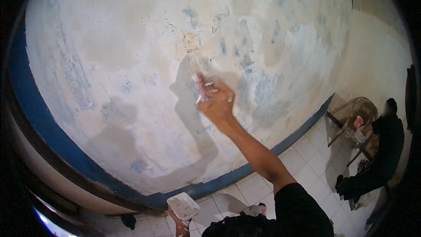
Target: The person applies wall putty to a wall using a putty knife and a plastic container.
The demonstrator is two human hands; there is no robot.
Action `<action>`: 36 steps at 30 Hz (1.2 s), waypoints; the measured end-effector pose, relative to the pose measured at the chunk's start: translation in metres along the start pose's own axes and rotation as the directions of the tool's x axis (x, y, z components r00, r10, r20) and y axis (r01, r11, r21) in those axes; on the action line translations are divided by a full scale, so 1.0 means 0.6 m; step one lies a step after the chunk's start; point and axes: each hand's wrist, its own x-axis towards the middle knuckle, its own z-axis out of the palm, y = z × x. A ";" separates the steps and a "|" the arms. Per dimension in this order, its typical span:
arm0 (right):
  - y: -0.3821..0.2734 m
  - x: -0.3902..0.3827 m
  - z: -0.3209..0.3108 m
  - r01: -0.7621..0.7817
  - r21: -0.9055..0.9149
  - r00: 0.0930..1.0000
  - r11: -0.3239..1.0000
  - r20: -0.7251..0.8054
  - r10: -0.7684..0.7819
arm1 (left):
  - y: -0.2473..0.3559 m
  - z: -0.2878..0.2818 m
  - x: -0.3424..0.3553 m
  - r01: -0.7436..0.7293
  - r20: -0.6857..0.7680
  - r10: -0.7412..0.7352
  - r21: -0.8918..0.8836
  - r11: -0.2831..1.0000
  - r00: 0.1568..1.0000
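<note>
Out in front of me, my right hand is closed round the reddish handle of a putty knife. Its pale blade is smeared by motion and meets or nearly meets the wall just below a rough tan patch. White paste spots my right fingers. Low down near the foot of the wall, my left hand grips a white plastic tub by its side. White paste coats the inside of the tub.
A blue band runs along the wall's base and left edge. Light tiles cover the floor. At right, a person in dark clothes bends by a brown chair, holding a whitish container. A dark object lies lower left.
</note>
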 end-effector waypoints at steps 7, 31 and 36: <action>0.122 0.075 -0.016 -0.096 -0.196 0.964 0.976 -0.261 0.043 | -0.006 -0.021 0.014 -0.049 -0.002 0.049 0.026 0.998 0.999; -0.015 -0.009 0.064 0.001 -0.157 0.951 0.988 0.305 0.047 | 0.013 0.014 -0.030 -0.049 -0.103 0.050 0.011 0.999 0.993; 0.022 0.024 -0.026 -0.119 0.093 0.993 0.989 -0.007 0.120 | 0.026 0.057 -0.033 -0.017 -0.138 0.012 -0.034 0.999 0.990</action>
